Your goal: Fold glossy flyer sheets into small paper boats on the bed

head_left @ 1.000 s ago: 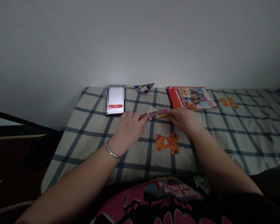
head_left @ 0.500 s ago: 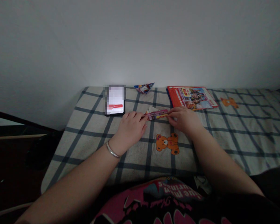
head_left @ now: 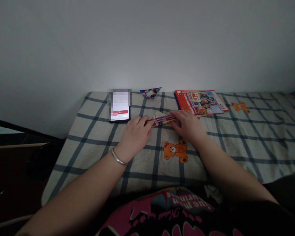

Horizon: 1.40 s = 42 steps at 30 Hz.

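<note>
A narrow folded strip of printed paper (head_left: 163, 120), red and pink with yellow marks, lies on the checked cloth (head_left: 93, 137). My left hand (head_left: 135, 134) presses its left end with curled fingertips. My right hand (head_left: 189, 126) lies over its right end, fingers stretched flat on the paper. A silver bangle (head_left: 118, 158) circles my left wrist.
A lit phone (head_left: 120, 106) lies to the left of the strip. A small folded paper boat (head_left: 150, 93) sits by the wall. A stack of red printed flyers (head_left: 200, 101) lies at the right. An orange bear print (head_left: 175, 150) marks the cloth. The cloth's left edge drops to dark floor.
My right hand has slid left along the strip and now covers more of its right end. The left hand has stayed at the left end.
</note>
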Each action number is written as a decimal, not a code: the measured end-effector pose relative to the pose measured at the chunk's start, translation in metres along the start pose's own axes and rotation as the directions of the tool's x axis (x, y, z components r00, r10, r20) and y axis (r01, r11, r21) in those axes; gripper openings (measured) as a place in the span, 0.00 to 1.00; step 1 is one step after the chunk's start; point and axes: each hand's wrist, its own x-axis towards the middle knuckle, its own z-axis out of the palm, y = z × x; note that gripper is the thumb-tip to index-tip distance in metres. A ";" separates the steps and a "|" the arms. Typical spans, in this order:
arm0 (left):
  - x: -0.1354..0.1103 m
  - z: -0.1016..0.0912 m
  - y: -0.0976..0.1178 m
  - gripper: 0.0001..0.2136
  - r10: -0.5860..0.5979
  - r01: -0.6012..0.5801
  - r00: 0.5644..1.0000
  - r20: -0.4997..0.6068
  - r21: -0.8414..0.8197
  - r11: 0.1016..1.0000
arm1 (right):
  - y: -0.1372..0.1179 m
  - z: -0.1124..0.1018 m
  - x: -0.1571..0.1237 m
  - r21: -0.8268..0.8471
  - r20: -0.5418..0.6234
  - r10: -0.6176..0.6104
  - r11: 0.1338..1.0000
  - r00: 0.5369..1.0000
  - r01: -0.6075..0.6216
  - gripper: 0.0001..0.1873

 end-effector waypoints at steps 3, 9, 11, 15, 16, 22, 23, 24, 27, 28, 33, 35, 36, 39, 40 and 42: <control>0.001 0.003 -0.002 0.15 0.006 -0.007 1.000 -0.016 -0.021 1.000 | 0.005 0.012 0.004 0.050 0.023 -0.049 0.998 0.999 0.048 0.26; 0.003 0.004 -0.004 0.20 -0.005 0.004 1.000 -0.024 -0.037 0.999 | 0.011 0.016 0.005 0.222 -0.002 -0.069 0.973 0.998 0.068 0.21; 0.003 0.004 -0.004 0.20 -0.005 0.004 1.000 -0.030 -0.051 0.999 | 0.012 0.015 0.004 0.281 0.000 -0.081 0.957 0.997 0.078 0.16; 0.003 0.004 -0.006 0.16 0.009 -0.013 0.999 -0.038 -0.085 0.996 | 0.015 0.016 0.003 0.292 0.008 -0.092 0.953 0.996 0.086 0.08; 0.003 0.004 -0.006 0.15 0.012 -0.015 0.999 -0.040 -0.086 0.996 | 0.015 0.016 0.003 0.272 0.002 -0.100 0.957 0.995 0.096 0.07; 0.006 0.006 -0.008 0.08 0.060 -0.065 0.996 -0.063 -0.087 0.994 | 0.014 0.009 0.005 0.132 -0.023 -0.242 0.961 0.970 0.243 0.05; 0.006 0.005 -0.008 0.07 0.086 -0.091 0.995 -0.058 -0.094 0.991 | 0.014 0.007 0.004 0.122 -0.004 -0.269 0.956 0.963 0.267 0.06; 0.007 0.005 -0.008 0.06 0.112 -0.116 0.993 -0.047 -0.097 0.988 | 0.013 0.005 0.004 0.118 0.025 -0.292 0.950 0.956 0.288 0.06; 0.007 0.003 -0.007 0.07 0.184 -0.183 0.983 -0.002 -0.084 0.979 | 0.013 0.000 0.001 0.135 0.131 -0.318 0.944 0.939 0.301 0.08; 0.007 0.002 -0.006 0.09 0.203 -0.202 0.979 0.010 -0.079 0.976 | 0.014 -0.001 0.000 0.153 0.152 -0.308 0.946 0.939 0.285 0.09; 0.005 0.002 -0.003 0.13 0.242 -0.239 0.970 0.028 -0.083 0.967 | 0.028 -0.002 -0.002 0.314 0.196 -0.305 0.920 0.932 0.235 0.11; 0.006 0.003 -0.002 0.13 0.234 -0.230 0.972 0.030 -0.091 0.969 | 0.034 -0.003 -0.001 0.341 0.199 -0.300 0.914 0.933 0.221 0.08; 0.006 0.003 -0.002 0.13 0.230 -0.226 0.973 0.034 -0.098 0.969 | 0.035 -0.004 0.000 0.343 0.200 -0.289 0.916 0.936 0.209 0.07; 0.007 0.003 -0.002 0.13 0.227 -0.219 0.973 0.052 -0.119 0.968 | 0.035 -0.007 0.001 0.314 0.219 -0.248 0.934 0.944 0.172 0.06; 0.007 0.003 -0.002 0.13 0.228 -0.220 0.972 0.057 -0.121 0.968 | 0.034 -0.008 0.001 0.291 0.224 -0.227 0.944 0.948 0.157 0.07; 0.006 0.004 -0.003 0.13 0.226 -0.218 0.973 0.056 -0.115 0.969 | 0.032 -0.010 0.000 0.237 0.223 -0.177 0.964 0.959 0.123 0.12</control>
